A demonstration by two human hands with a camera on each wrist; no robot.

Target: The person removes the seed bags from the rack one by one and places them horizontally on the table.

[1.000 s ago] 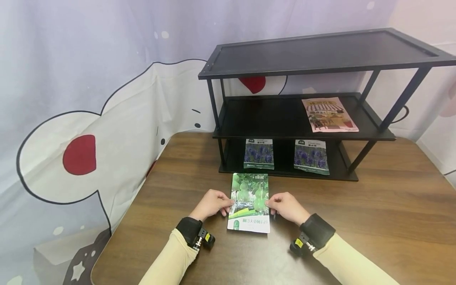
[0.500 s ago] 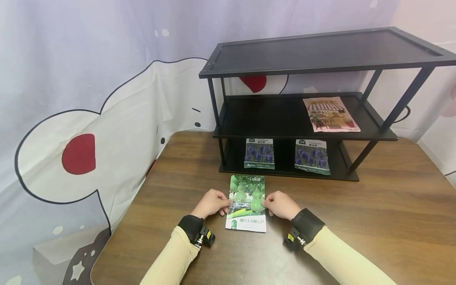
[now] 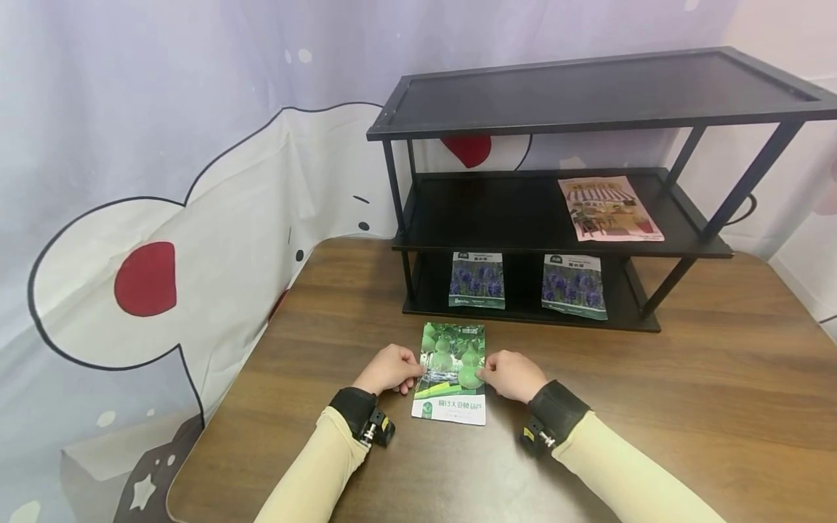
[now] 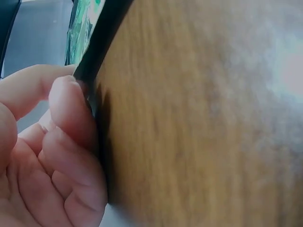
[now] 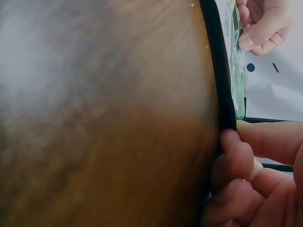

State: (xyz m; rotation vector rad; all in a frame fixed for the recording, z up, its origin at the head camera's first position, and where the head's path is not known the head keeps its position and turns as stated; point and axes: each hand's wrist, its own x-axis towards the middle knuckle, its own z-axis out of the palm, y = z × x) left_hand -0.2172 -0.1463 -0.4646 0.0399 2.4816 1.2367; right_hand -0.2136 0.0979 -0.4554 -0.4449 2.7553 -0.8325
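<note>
A green and white seed packet (image 3: 451, 363) with pictures of bottle gourds lies close over the wooden table in the head view. The left hand (image 3: 390, 369) pinches its left edge between thumb and fingers. On the opposite edge, the right hand (image 3: 513, 375) grips it in the same way. Seen from the left wrist, the left hand's curled fingers (image 4: 71, 109) are at the packet's dark edge, right by the tabletop. In the right wrist view the packet (image 5: 238, 85) shows nearly edge-on, the right hand's fingertips (image 5: 232, 153) at its near end.
Behind the packet stands a black three-level shelf (image 3: 484, 243). Its bottom level holds two packets with purple flowers, one left (image 3: 476, 281) and one right (image 3: 573, 285). A pink packet (image 3: 611, 209) lies on the middle level. The wooden table (image 3: 732, 378) extends to both sides.
The packet has shifted slightly left, and the right hand has moved left with it. The left hand has stayed nearly in place, still pinching its edge.
</note>
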